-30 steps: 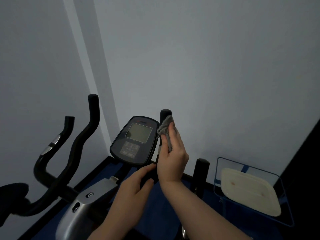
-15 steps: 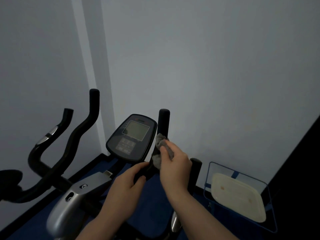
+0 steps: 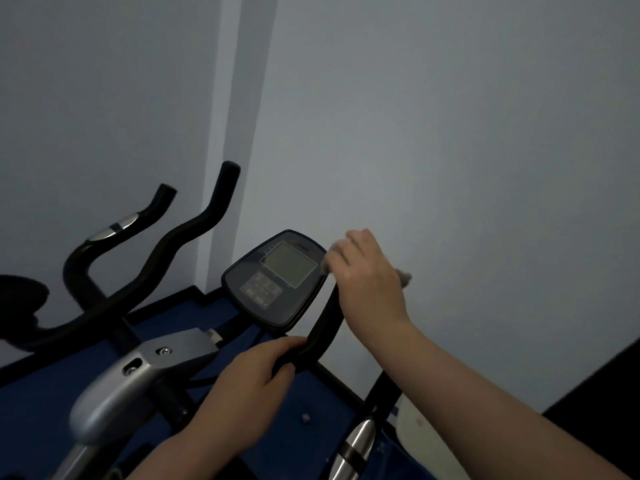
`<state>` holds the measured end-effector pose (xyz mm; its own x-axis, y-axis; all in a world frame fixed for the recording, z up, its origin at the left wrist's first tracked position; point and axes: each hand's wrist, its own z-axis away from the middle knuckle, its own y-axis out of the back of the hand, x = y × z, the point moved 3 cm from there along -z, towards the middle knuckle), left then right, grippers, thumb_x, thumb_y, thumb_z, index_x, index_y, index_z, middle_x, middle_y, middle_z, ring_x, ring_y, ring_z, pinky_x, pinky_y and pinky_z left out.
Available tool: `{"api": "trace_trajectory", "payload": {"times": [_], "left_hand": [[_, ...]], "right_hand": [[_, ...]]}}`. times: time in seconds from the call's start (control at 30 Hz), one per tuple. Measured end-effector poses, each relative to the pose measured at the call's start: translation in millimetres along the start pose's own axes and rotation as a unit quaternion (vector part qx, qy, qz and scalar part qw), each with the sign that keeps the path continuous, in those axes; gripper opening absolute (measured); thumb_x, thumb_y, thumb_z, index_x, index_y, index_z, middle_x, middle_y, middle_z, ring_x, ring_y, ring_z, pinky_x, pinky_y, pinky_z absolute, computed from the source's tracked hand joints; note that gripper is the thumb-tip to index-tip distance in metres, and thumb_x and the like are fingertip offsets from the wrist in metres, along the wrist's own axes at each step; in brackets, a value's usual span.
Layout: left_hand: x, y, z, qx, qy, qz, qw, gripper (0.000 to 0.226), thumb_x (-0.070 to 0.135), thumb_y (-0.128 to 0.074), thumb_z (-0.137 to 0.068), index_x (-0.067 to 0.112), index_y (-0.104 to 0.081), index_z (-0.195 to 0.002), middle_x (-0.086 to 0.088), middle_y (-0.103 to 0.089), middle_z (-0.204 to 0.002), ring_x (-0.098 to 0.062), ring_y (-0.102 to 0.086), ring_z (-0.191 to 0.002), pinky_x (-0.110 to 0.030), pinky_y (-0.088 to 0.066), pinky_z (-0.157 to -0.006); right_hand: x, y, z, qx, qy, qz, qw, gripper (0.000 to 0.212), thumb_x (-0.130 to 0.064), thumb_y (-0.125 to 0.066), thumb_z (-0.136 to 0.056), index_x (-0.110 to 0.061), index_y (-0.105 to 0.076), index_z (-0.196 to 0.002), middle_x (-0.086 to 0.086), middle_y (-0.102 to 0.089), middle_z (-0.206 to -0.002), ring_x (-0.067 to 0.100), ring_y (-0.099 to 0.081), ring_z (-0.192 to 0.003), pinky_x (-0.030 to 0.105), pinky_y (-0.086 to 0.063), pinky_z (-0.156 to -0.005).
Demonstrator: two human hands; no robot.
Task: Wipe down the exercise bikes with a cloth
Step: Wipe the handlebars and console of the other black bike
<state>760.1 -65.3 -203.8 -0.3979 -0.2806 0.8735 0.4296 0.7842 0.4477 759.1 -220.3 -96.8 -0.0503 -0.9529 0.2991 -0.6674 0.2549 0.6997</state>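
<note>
A: What is nearest the camera?

B: The left hand (image 3: 254, 386) is curling closed around the lower bend of the black handlebar (image 3: 320, 336) of the near exercise bike (image 3: 277, 327), fingers wrapping over the bar. Just beside it, to the left, the bike's silver frame housing (image 3: 114, 400) is sitting above the blue floor (image 3: 304, 424).

A: And the right hand?

B: The right hand (image 3: 367, 282) is reaching farther up the same bar, closing over its top end with the grey cloth (image 3: 403, 277) bunched underneath; bits of cloth are showing at the fingers and past the heel of the hand. It is touching the right edge of the console (image 3: 277, 278), whose grey screen is tilting towards the camera.

A: Anything behind?

B: A second exercise bike (image 3: 156, 258) is standing to the left, its curved black handlebars rising against the pale wall (image 3: 450, 133).
</note>
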Motion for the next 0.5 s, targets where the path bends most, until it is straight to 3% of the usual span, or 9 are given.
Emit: {"api": "trace_trajectory", "payload": {"times": [0.07, 0.17, 0.3, 0.43, 0.5], "left_hand": [[0, 1, 1, -0.002, -0.002, -0.009, 1.0, 0.041, 0.021, -0.05, -0.095, 0.042, -0.052, -0.13, 0.028, -0.057, -0.121, 0.01, -0.05, -0.113, -0.009, -0.037, -0.092], [-3, 5, 7, 0.0, 0.001, -0.026, 1.0, 0.042, 0.022, -0.049, -0.095, 0.041, -0.049, -0.133, 0.024, -0.055, -0.126, 0.008, -0.048, -0.117, -0.011, -0.035, -0.096], [-11, 14, 20, 0.011, 0.003, -0.047, 0.999, 0.044, 0.022, -0.049, -0.094, 0.041, -0.048, -0.134, 0.025, -0.052, -0.124, 0.006, -0.045, -0.12, -0.014, -0.033, -0.098], [-13, 20, 33, 0.02, 0.01, -0.057, 0.998, 0.046, 0.021, -0.049, -0.095, 0.039, -0.044, -0.137, 0.028, -0.045, -0.124, 0.003, -0.041, -0.125, -0.016, -0.031, -0.099], [-13, 23, 39, 0.017, 0.016, -0.07, 0.997, 0.049, 0.021, -0.048, -0.095, 0.036, -0.04, -0.141, 0.023, -0.042, -0.138, 0.001, -0.035, -0.132, -0.016, -0.025, -0.106]], "right_hand": [[-6, -5, 7, 0.002, 0.068, 0.057, 0.996, 0.022, 0.011, -0.052, -0.075, -0.001, -0.069, -0.082, 0.015, -0.066, -0.085, 0.033, -0.062, -0.1, 0.048, -0.04, -0.105], [-8, -5, 8, 0.012, 0.067, 0.049, 0.996, 0.03, 0.01, -0.041, -0.077, -0.002, -0.068, -0.078, 0.014, -0.067, -0.079, 0.032, -0.064, -0.094, 0.047, -0.038, -0.108], [-15, -11, 29, -0.041, 0.06, -0.001, 0.997, 0.018, 0.008, -0.063, -0.073, -0.004, -0.072, -0.083, 0.013, -0.072, -0.089, 0.029, -0.066, -0.1, 0.046, -0.041, -0.106], [-34, -17, 57, -0.101, -0.036, -0.118, 0.987, 0.013, -0.006, -0.061, -0.088, -0.013, -0.073, -0.089, 0.004, -0.072, -0.107, 0.02, -0.061, -0.116, 0.035, -0.037, -0.109], [-42, -13, 62, -0.085, -0.105, -0.162, 0.977, 0.014, -0.01, -0.061, -0.091, -0.016, -0.073, -0.089, 0.0, -0.072, -0.107, 0.017, -0.06, -0.117, 0.03, -0.042, -0.099]]}}
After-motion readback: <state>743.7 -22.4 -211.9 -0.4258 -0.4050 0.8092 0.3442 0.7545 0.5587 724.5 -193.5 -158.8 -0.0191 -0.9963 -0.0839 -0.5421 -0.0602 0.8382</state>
